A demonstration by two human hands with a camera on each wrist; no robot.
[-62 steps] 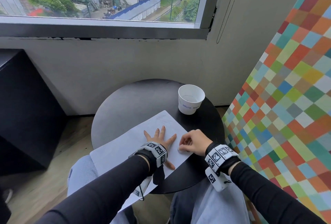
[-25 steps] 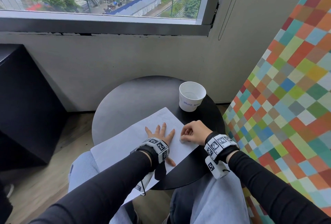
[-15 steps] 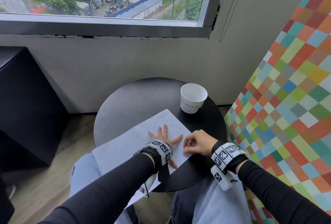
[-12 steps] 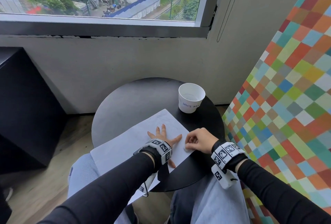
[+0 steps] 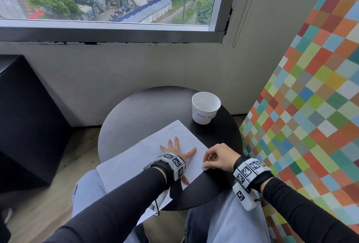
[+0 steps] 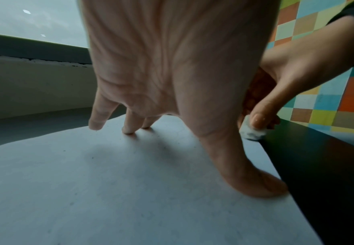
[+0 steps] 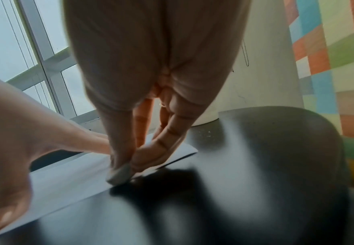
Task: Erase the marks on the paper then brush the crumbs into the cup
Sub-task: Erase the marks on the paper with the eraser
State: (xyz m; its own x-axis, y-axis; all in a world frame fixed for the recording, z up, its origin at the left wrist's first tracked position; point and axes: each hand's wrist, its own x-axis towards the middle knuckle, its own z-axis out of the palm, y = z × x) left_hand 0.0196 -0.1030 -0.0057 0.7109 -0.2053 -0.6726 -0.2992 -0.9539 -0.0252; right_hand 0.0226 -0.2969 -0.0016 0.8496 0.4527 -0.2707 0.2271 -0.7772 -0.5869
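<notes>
Left hand point(image 5: 175, 152): fingers spread flat, pinning the white paper sheet point(image 5: 136, 157) on the round black table point(image 5: 139, 110).
Right hand point(image 5: 220, 158): pinches a small white eraser point(image 6: 251, 131) at the sheet's right edge.
Cup: white paper cup point(image 5: 206, 107) stands beyond, well apart.
Technique: short strokes towards the edge, paper held taut.
Change: the eraser now sits nearer the edge than half a second ago.

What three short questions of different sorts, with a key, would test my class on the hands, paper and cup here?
1. True or false: the left hand lies flat on the paper.
2. The right hand pinches: A) pencil B) eraser C) brush.
3. Fill in: the cup stands upright on the ___ table.

Key: 1 true; 2 B; 3 black.
</notes>
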